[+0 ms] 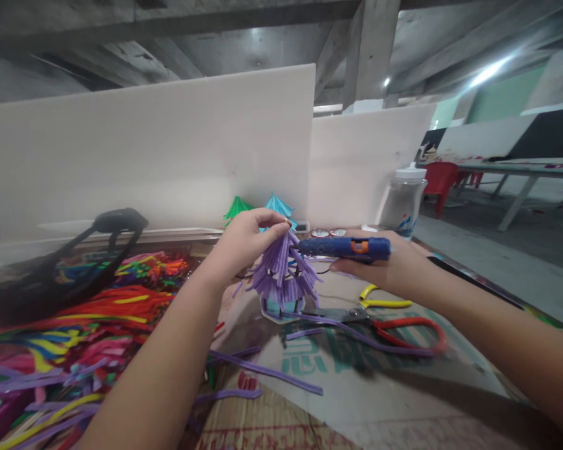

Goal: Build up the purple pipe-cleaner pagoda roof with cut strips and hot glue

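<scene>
In the middle stands a small pavilion model (286,281) with two tiers of purple pipe cleaners on a pale blue base. My left hand (251,240) pinches the peak of its roof between thumb and fingers. My right hand (396,265) is wrapped around a blue glue gun (344,248), whose nozzle points left and meets the upper roof near the peak. Whether glue is coming out cannot be made out. Red-handled scissors (403,331) lie in front to the right, with a purple pipe cleaner (356,334) across them. Yellow-handled pliers (385,302) rest just behind.
Bundles of coloured pipe cleaners (117,306) cover the left side, below a blurred black object (117,222). Green (238,206) and light blue (278,203) roof models stand behind my left hand. A clear bottle (403,200) is at the back right, before white partition boards (169,156).
</scene>
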Demonstrator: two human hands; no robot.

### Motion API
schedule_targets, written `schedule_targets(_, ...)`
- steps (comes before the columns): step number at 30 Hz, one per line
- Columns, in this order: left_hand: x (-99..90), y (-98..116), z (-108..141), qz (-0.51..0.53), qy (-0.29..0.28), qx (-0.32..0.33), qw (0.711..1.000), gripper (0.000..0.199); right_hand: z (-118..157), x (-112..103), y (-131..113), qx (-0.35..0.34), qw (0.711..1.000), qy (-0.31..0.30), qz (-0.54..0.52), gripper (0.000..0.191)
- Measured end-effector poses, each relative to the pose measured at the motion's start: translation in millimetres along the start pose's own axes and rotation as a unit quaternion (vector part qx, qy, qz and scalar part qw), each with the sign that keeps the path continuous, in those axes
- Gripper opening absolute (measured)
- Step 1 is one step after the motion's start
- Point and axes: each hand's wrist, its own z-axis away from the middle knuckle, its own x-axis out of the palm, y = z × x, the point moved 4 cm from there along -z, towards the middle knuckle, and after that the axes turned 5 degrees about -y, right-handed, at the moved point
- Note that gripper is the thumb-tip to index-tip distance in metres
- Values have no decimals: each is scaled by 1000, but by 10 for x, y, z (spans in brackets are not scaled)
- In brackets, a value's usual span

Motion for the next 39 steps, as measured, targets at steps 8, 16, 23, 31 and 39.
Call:
schedule_targets(8, -1, -12, -6, 1, -4, -2, 1000, 25, 2, -10, 36, 19, 999, -4, 30, 27)
schedule_targets(16, -3, -21, -15, -2, -4, -1, 1000, 25, -1, -18, 39, 14, 1000, -4, 17, 31)
schedule_targets(23, -7, -34, -14, -4, -2, -4, 1000, 28, 20, -39, 44, 15, 1000, 1, 23, 35)
schedule_targets(31, -7, -65, -22, -11, -4, -2, 1000, 30, 24, -57, 20, 10, 1000, -11, 7, 35)
schedule_targets(39, -18, -39, -24, -17, 2, -17, 1000, 28, 17, -45, 34, 21, 999, -46, -10, 40)
